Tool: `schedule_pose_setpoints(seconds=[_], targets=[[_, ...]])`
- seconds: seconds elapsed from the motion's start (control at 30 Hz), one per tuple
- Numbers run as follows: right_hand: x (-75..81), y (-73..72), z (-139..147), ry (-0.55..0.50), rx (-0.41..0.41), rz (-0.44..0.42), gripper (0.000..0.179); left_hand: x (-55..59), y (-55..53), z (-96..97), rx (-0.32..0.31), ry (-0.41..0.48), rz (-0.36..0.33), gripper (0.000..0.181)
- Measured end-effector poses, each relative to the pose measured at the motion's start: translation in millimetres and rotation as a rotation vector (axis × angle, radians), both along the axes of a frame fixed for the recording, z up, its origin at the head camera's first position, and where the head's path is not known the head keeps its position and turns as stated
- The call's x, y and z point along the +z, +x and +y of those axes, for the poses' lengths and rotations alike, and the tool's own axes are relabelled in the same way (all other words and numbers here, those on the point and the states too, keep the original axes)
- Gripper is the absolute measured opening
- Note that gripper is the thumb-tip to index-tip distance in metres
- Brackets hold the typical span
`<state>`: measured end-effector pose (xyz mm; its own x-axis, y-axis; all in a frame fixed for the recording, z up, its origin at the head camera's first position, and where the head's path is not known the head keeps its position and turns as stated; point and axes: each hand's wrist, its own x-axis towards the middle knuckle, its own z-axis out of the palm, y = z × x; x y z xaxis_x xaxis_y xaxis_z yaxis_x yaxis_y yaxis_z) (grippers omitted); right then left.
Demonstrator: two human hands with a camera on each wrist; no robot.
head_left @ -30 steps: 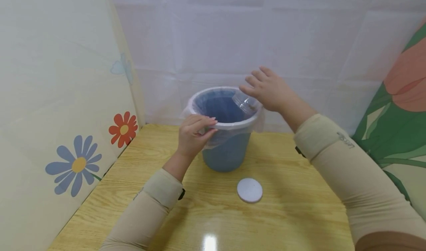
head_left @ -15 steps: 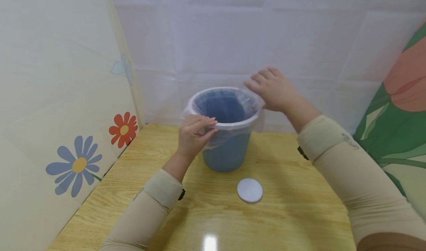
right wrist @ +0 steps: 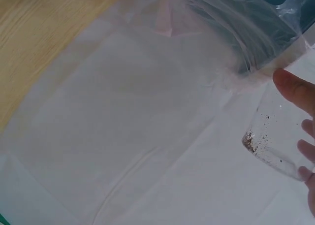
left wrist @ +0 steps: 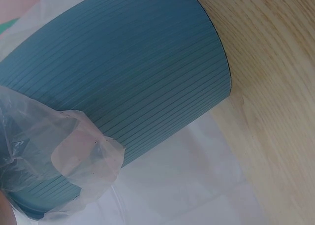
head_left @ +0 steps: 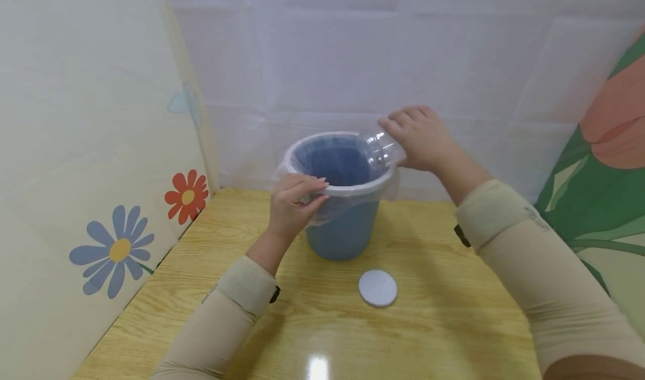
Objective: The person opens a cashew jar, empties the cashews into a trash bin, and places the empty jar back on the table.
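Note:
A blue ribbed trash bin with a white rim stands on the table, lined with a clear plastic bag folded out over its edge. At the bin's front left, my left hand pinches the rim and liner between thumb and fingers. My right hand grips a clear jar tilted over the right side of the bin, mouth toward the inside. Small dark crumbs cling near the bottom of the jar in the right wrist view. A round white lid lies flat in front of the bin.
The wooden table backs onto a white sheet wall. On the left is a cream panel with printed flowers; a tulip-print panel stands on the right.
My right hand shifts slightly right and down with the jar, and the jar's tilt changes a little over the rim. The left hand, bin and lid stay in place.

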<state>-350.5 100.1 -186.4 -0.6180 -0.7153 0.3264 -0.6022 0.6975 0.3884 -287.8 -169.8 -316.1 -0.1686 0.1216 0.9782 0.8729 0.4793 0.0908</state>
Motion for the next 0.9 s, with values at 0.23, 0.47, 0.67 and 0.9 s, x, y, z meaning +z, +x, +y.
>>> schedule_pose_setpoints(seconds=[0.23,0.47,0.67,0.9], targets=[[-1.4,0.4,6.1,-0.028,-0.043,-0.043,0.094,-0.9,-1.3,-0.1,0.003,0.004,-0.006,0.020],[-1.5,0.6,11.2,-0.075,-0.095,-0.071,0.096,0.0,-1.2,-0.2,0.002,-0.003,0.000,0.020],[-4.0,0.9,16.4,-0.125,-0.111,-0.103,0.099,-0.8,-3.5,-1.2,0.008,0.001,0.000,0.020],[-12.7,1.0,24.1,-0.225,-0.103,-0.123,0.099,-1.6,-5.0,-2.1,0.012,0.000,0.001,0.020]])
